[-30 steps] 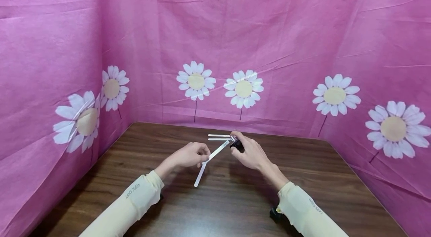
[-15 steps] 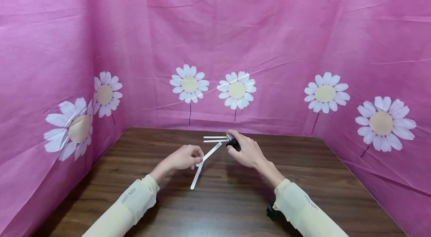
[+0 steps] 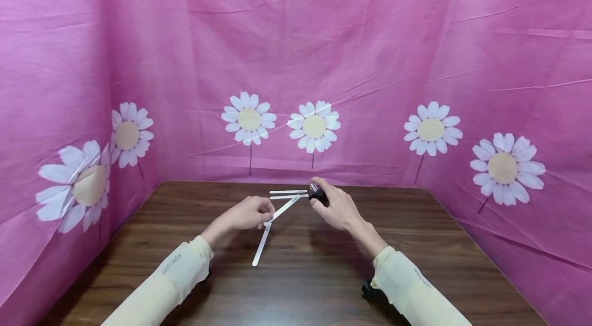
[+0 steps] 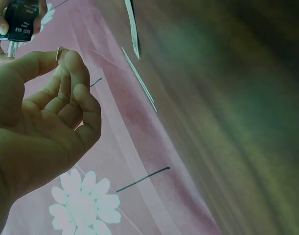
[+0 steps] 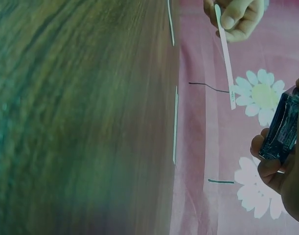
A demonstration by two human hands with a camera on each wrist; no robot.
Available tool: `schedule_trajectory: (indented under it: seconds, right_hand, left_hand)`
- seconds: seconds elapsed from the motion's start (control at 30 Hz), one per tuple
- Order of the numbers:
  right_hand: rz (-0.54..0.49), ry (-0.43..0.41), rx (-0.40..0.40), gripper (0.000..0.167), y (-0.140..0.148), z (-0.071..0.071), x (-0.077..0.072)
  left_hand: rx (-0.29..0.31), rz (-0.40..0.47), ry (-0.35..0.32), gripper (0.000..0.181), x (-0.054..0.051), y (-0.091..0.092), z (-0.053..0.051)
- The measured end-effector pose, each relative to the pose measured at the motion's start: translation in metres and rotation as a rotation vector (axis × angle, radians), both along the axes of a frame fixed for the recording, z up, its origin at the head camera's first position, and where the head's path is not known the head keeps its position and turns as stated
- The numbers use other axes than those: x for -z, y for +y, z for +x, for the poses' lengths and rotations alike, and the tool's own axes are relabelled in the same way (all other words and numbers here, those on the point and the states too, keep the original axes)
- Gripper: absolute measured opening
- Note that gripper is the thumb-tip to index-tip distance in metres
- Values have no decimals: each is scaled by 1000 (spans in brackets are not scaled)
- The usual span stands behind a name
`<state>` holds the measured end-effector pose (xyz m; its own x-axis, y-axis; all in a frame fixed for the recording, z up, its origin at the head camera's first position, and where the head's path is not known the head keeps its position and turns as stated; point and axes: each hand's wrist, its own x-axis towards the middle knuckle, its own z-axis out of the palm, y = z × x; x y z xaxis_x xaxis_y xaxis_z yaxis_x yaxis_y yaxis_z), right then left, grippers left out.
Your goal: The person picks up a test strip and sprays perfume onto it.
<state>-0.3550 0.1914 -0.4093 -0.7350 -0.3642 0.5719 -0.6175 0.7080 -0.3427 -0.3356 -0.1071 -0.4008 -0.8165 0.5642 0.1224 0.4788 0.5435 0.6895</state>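
Observation:
My left hand (image 3: 248,213) pinches one end of a white paper strip (image 3: 285,208) between thumb and index finger; in the right wrist view the strip (image 5: 226,61) is held above the table, its printed end pointing away from the fingers. My right hand (image 3: 339,209) grips a small dark bottle (image 3: 319,195) with a clear top, thumb on one side and fingers on the other. White lettering shows on the bottle (image 4: 21,22) in the left wrist view. The bottle's top is near the strip's far end; whether they touch is unclear.
Two more white strips (image 3: 282,197) lie side by side near the back of the wooden table (image 3: 305,290). Another strip (image 3: 261,246) lies nearer, below the left hand. Pink cloth (image 3: 370,58) with daisies surrounds the back and sides.
The head view has shifted, so hands and strips appear slightly farther left. Both hands keep their hold on the strip and bottle.

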Motion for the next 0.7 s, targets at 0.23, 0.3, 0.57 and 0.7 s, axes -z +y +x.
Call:
schedule_trajectory:
  seconds: [0.23, 0.3, 0.57, 0.7]
  right_hand:
    - [-1, 8, 0, 52, 4, -1, 0]
    - [0, 11, -2, 52, 5, -1, -1]
    - [-20, 17, 9, 49, 11, -3, -7]
    - [-15, 13, 13, 50, 12, -4, -9]
  left_hand:
    - [52, -37, -19, 9, -1, 14, -17]
    - [66, -56, -20, 9, -1, 18, -24]
    - [57, -116, 1, 8, -6, 28, -49]
    - [72, -123, 5, 10, -6, 28, -61]
